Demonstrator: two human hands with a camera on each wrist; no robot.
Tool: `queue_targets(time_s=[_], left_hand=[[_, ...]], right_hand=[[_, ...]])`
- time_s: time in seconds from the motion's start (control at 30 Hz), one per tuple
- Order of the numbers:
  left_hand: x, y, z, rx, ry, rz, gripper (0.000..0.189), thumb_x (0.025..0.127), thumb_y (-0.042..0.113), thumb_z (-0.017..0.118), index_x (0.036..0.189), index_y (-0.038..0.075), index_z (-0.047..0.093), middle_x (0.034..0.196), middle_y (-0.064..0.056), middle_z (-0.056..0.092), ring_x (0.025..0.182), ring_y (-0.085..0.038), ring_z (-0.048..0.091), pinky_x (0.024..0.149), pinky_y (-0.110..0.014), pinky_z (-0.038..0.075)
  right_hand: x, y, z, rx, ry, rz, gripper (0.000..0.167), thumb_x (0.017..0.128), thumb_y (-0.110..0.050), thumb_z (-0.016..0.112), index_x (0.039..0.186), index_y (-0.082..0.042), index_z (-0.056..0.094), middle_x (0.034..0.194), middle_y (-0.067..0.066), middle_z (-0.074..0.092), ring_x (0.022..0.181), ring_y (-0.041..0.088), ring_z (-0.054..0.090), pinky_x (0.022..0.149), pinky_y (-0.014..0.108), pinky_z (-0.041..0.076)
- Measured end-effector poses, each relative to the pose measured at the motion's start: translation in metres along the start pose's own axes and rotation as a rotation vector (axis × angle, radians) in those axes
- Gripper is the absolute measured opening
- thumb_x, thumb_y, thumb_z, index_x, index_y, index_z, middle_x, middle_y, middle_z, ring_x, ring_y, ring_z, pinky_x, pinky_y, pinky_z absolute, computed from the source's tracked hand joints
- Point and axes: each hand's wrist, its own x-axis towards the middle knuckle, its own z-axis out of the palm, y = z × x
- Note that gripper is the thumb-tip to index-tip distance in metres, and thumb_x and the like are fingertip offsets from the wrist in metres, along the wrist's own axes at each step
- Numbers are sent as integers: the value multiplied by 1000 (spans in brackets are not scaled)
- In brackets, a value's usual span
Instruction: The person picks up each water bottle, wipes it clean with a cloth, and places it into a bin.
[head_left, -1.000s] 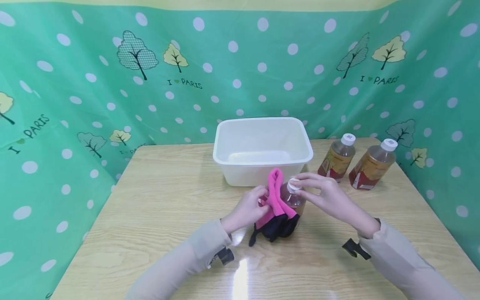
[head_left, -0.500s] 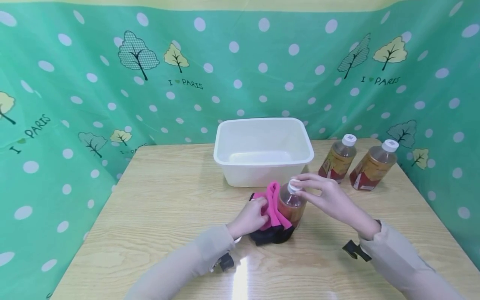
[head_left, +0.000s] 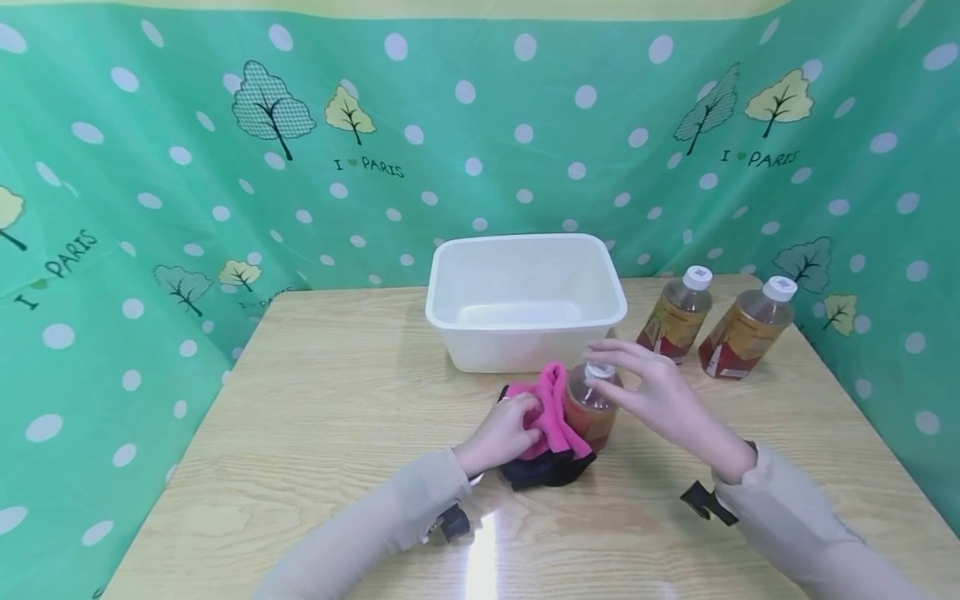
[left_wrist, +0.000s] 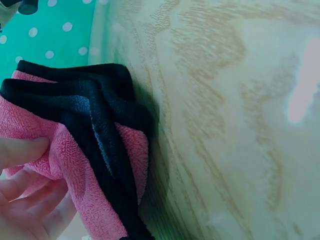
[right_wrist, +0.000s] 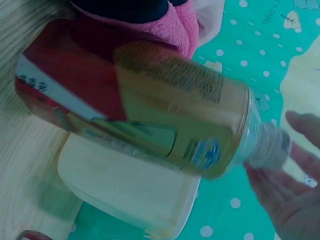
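Note:
My left hand (head_left: 495,429) pinches a folded pink plush cloth (head_left: 551,421) with black edging, its lower part down at the tabletop. The thumb presses into the pink pile in the left wrist view, with the black-edged cloth (left_wrist: 115,100) fanned out beyond. Right beside the cloth is a drink bottle (head_left: 588,417) with a red and yellow label. Around its pale top, my right hand (head_left: 660,396) has its fingers spread, with a gap on the upper side. The bottle (right_wrist: 150,105) fills much of the right wrist view, its neck blurred.
A white plastic tub (head_left: 525,346) stands just behind the cloth and bottle. Two similar capped bottles, a nearer-centre bottle (head_left: 675,321) and a right-hand bottle (head_left: 746,329), stand at the back right. A green dotted curtain (head_left: 480,125) borders the wooden table (head_left: 322,375).
The cloth has come down and its black lower part has shifted. My right fingers have widened around the bottle's top, and the bottle sits slightly further right.

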Motion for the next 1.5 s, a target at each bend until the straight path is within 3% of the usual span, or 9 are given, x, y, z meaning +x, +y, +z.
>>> queue_targets(time_s=[0.17,0.37,0.5,0.77,0.87,1.17,1.5], left_hand=[[-1,1,-2,-27,6,13,14,68,1,63,81,2,59,79,-3,58,69,-12,49,64,-18,44],[-4,0,-7,-77,-6,-10,16,68,-2,62,84,1,60,83,-6,59,72,-13,53,65,-17,46],[-4,-1,-12,-123,-11,-25,17,69,-4,61,86,-1,59,86,-8,60,76,-16,57,67,-16,48],[-7,-3,-29,-214,-33,-81,21,71,-7,58,92,-5,58,95,-12,58,81,-20,59,69,-16,50],[-7,-3,-34,-225,-21,-66,20,72,-7,58,91,-4,58,93,-12,58,81,-20,59,68,-17,50],[-7,2,-49,-253,-29,-26,20,72,-6,57,92,-5,59,100,-14,59,83,-21,59,70,-18,50],[-5,14,-55,-242,-10,50,19,73,-5,56,93,-4,59,105,-15,58,86,-22,59,69,-18,51]], right_hand=[[0,-4,3,-54,63,40,30,68,-5,73,97,0,65,99,11,61,91,25,58,72,38,53],[-1,-5,5,-94,108,59,29,64,-8,76,91,-1,67,85,4,56,73,13,55,57,25,52],[-1,-5,6,-71,104,54,28,65,-7,76,91,0,67,86,4,58,74,15,57,59,25,53],[1,0,3,3,40,-28,29,66,4,71,94,0,66,94,10,64,85,23,61,71,34,53],[2,5,0,39,-2,-50,30,67,5,70,96,1,66,95,10,65,88,23,61,72,31,53],[3,10,-8,208,-223,-3,28,80,-8,62,108,-5,63,110,3,61,101,16,56,75,33,53],[3,11,-8,228,-278,5,24,84,-11,58,106,-8,64,116,4,58,105,17,53,78,34,52]])
